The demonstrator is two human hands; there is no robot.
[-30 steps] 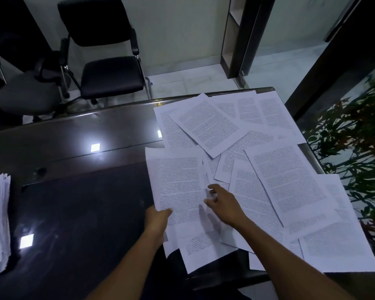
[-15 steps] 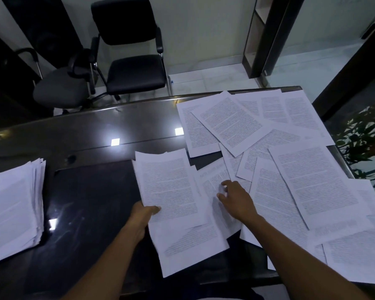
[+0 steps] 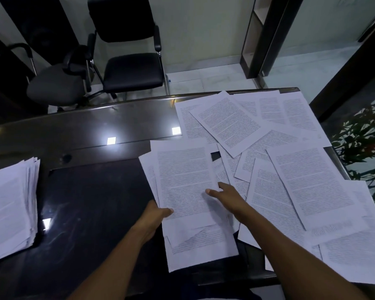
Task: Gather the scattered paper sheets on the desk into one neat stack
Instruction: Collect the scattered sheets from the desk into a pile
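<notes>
Scattered sheets [image 3: 290, 169] overlap across the right half of the desk [image 3: 91, 204]; a stack [image 3: 9, 208] sits at its far left. Two chairs [image 3: 126, 68] stand behind the desk, a plant [image 3: 364, 152] off its right edge.

White paper sheets [image 3: 243, 124] lined with fine rows of dark print, white stack [image 3: 9, 208] at the left edge of the desk, glossy dark brown-black desk [image 3: 85, 202] with bright square reflections, black chair [image 3: 130, 68], grey chair seat [image 3: 54, 87], green plant [image 3: 364, 146] with red flecks
</notes>
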